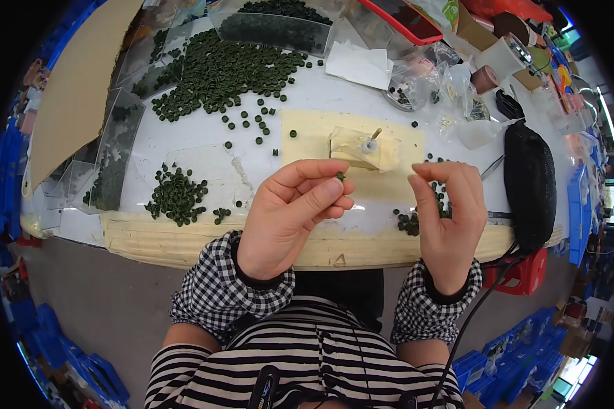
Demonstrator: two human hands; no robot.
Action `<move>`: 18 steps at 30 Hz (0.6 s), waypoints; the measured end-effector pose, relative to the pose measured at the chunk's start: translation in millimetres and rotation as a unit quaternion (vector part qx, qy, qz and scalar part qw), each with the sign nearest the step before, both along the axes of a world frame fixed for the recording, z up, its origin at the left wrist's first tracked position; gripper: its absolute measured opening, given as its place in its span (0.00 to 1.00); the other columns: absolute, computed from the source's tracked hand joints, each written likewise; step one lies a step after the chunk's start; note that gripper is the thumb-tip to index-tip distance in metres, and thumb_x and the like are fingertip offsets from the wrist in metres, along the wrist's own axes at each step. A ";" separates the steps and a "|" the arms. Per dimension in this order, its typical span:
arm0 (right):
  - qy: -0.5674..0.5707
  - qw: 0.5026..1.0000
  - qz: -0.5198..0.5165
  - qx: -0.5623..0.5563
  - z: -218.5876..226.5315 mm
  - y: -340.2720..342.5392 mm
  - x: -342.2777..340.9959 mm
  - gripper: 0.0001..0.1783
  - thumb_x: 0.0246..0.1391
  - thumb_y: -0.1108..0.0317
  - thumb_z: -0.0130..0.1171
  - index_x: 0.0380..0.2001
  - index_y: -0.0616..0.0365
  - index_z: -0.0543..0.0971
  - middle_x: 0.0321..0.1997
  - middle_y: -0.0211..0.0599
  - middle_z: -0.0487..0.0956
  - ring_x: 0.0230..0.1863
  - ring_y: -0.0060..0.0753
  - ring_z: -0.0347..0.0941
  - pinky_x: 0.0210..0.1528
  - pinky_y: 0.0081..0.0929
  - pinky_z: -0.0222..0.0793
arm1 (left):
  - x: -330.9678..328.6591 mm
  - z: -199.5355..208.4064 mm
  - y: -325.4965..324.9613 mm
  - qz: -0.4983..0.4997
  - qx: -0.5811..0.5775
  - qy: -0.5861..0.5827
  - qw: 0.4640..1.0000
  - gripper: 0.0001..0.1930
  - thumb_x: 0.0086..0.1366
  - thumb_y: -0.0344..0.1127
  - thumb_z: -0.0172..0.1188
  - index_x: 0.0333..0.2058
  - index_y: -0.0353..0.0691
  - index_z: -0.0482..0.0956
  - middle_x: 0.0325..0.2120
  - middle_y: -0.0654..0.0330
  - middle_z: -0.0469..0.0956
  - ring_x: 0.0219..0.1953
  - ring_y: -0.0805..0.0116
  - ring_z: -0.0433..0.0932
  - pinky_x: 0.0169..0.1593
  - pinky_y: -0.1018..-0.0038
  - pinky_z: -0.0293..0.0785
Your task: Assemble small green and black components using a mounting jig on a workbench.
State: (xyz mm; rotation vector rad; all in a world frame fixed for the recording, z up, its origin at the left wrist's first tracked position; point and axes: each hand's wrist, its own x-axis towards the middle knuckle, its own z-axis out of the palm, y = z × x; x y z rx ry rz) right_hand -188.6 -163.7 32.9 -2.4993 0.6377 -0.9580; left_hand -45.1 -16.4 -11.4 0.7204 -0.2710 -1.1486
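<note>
My left hand [290, 215] is raised over the table's near edge, thumb and forefinger pinching a small dark green round piece [340, 176]. To its right, my right hand [451, 215] is held up with bent fingers; a small gap shows between thumb and index tips, and I see nothing in it. Beyond both hands stands a block wrapped in yellowish tape [366, 148], with a thin metal pin [375, 135] rising from its top. Beside and partly behind my right hand lie several dark green pieces [408, 223]. A separate small heap of green pieces [177, 195] lies left of my left hand.
A large spread of green pieces [218, 68] covers the far left, near clear plastic trays [273, 34] and a cardboard sheet [82, 82]. White paper [359, 65], a red-edged phone [409, 24], plastic bags and a black pouch [529, 180] lie far and right. Padding [164, 238] lines the front edge.
</note>
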 end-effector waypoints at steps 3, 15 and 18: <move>0.088 0.996 0.019 0.007 -6.4 2.0 -22.0 0.07 0.41 0.78 0.66 0.27 0.60 0.79 0.29 0.35 0.74 0.35 0.40 0.68 0.37 0.33 0.65 | -0.4 -0.1 0.2 -0.007 -0.002 0.007 1.000 0.13 0.67 0.27 0.56 0.50 0.33 0.75 0.39 0.55 0.81 0.39 0.72 0.81 0.45 0.79 0.78; 0.081 0.996 -0.016 -0.025 -28.3 -2.8 -25.6 0.05 0.43 0.77 0.64 0.27 0.59 0.79 0.29 0.34 0.75 0.35 0.40 0.68 0.40 0.34 0.63 | -3.5 3.2 -3.4 -0.001 0.035 -0.048 0.998 0.11 0.68 0.28 0.55 0.48 0.35 0.75 0.36 0.57 0.80 0.36 0.75 0.79 0.41 0.81 0.76; 0.068 0.997 -0.028 -0.010 -27.5 -6.2 -32.3 0.05 0.43 0.77 0.64 0.26 0.60 0.79 0.29 0.35 0.76 0.34 0.40 0.68 0.39 0.33 0.63 | -0.9 -1.0 -1.2 -0.009 0.009 -0.020 1.000 0.12 0.67 0.27 0.57 0.48 0.33 0.76 0.37 0.55 0.81 0.37 0.73 0.80 0.42 0.80 0.77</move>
